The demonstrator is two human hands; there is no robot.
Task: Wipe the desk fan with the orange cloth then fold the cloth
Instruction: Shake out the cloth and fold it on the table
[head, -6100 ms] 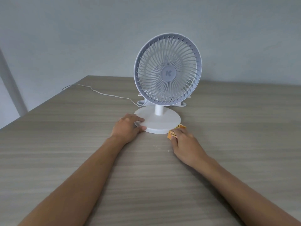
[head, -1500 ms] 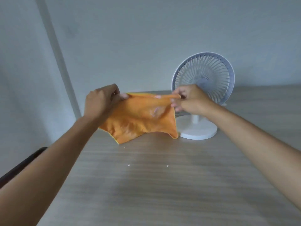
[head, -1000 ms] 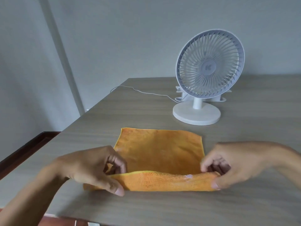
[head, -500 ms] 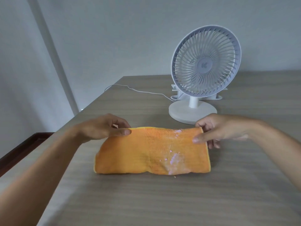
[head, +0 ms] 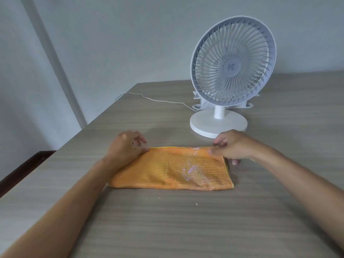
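Folding step: cloth (head: 171, 168) lies folded once, centre frame on bench (head: 186, 220), below fan (head: 232, 71). Left hand (head: 124, 149) rests loose; right hand (head: 232, 146) pinches top-right corner. Next: second fold, probably.

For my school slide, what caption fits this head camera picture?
Two hands press an orange cloth folded on the table before a white fan.
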